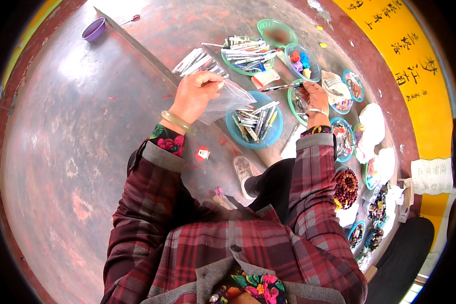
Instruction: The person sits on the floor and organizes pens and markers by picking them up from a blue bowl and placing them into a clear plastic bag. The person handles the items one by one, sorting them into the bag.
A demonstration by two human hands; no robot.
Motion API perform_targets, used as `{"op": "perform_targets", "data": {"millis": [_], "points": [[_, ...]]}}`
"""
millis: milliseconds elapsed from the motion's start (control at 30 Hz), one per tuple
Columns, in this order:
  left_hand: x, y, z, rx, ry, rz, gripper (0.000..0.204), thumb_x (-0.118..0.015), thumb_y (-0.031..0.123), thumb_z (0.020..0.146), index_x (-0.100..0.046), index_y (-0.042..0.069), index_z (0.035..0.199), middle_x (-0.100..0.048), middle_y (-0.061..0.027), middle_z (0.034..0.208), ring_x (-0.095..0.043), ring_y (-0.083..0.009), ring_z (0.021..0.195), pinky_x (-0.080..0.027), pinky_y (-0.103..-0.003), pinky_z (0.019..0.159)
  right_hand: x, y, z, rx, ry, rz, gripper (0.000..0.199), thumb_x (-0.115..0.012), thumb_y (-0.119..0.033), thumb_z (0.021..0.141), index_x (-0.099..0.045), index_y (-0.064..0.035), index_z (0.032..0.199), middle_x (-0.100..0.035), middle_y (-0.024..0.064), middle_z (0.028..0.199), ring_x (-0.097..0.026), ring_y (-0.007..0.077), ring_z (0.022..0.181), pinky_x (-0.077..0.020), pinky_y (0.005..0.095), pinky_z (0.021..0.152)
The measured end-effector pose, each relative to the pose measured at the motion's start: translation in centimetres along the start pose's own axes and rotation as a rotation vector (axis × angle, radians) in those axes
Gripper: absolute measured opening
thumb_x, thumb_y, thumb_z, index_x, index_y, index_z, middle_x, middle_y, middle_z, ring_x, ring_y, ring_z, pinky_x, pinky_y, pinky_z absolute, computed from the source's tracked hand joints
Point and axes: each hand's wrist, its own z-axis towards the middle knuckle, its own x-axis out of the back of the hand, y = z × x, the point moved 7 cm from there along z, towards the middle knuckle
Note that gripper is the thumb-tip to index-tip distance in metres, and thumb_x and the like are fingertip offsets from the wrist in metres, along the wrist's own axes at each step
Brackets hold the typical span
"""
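My left hand (200, 93) pinches the top of a clear plastic bag (219, 110), which hangs open-looking and thin beside it. In my right hand (316, 96) is a dark slim pen (283, 87), its tip pointing left toward the bag. Below and between the hands sits a blue basin (258, 145) with many loose pens (260, 121). Just beyond my left hand lies a clear bag packed with pens (197, 63). A green basin (237, 70) heaped with pens stands farther off. A small red-and-white packet (265, 78) lies between the basins.
A green bowl with brown contents (277, 35) and a basin of coloured bits (309, 76) stand at the far right. Basins of small goods and beads (346, 188) line the right side. A purple basin (93, 30) is far left. My shoe (244, 175) is near.
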Motion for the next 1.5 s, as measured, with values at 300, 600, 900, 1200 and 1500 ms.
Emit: {"op": "perform_targets", "data": {"millis": [300, 600, 900, 1200, 1500], "points": [[0.4, 0.0, -0.2, -0.038, 0.021, 0.034, 0.011, -0.058, 0.003, 0.087, -0.063, 0.001, 0.096, -0.064, -0.0031, 0.090, -0.062, -0.0117, 0.085, -0.051, -0.026, 0.076, -5.1, -5.7, -7.0, 0.027, -0.157, 0.611, 0.017, -0.062, -0.012, 0.087, -0.061, 0.0006, 0.099, -0.062, 0.0078, 0.080, -0.061, 0.0187, 0.070, -0.0492, 0.0268, 0.058], [0.0, 0.9, -0.8, -0.034, -0.082, -0.013, 0.012, -0.056, 0.006, 0.089, -0.061, 0.001, 0.099, -0.063, -0.0023, 0.095, -0.061, -0.0116, 0.090, -0.051, -0.026, 0.077, -6.1, -6.3, -7.4, 0.071, -0.283, 0.558, 0.016, -0.059, -0.011, 0.089, -0.060, 0.0002, 0.100, -0.064, 0.0086, 0.084, -0.061, 0.0182, 0.071, -0.0491, 0.0268, 0.060], [-0.4, 1.0, -0.9, -0.069, -0.104, 0.019, 0.013, -0.052, 0.005, 0.091, -0.059, 0.000, 0.101, -0.062, -0.0045, 0.097, -0.062, -0.0134, 0.090, -0.052, -0.028, 0.075, -6.9, -6.7, -8.1, 0.107, -0.294, 0.348, 0.012, -0.063, -0.013, 0.087, -0.063, -0.0021, 0.093, -0.066, 0.0064, 0.083, -0.063, 0.0151, 0.069, -0.0480, 0.0233, 0.061], [-1.2, 0.6, -0.8, -0.030, -0.064, 0.082, 0.012, -0.054, 0.007, 0.089, -0.062, 0.001, 0.095, -0.062, -0.0030, 0.089, -0.059, -0.0094, 0.079, -0.050, -0.024, 0.058, -11.2, -7.0, -11.0, 0.101, -0.461, 0.241, 0.011, -0.061, -0.008, 0.087, -0.063, -0.0007, 0.094, -0.066, 0.0063, 0.086, -0.065, 0.0152, 0.073, -0.0510, 0.0232, 0.063], [-2.4, -0.5, -0.7, 0.049, -0.071, 0.145, 0.012, -0.054, 0.009, 0.087, -0.063, 0.002, 0.092, -0.060, -0.0013, 0.078, -0.055, -0.0073, 0.067, -0.046, -0.023, 0.051, -14.9, -5.4, -13.5, 0.017, -0.556, 0.016, 0.011, -0.063, -0.003, 0.083, -0.062, 0.0009, 0.093, -0.065, 0.0074, 0.085, -0.066, 0.0164, 0.074, -0.0521, 0.0224, 0.063]]}}
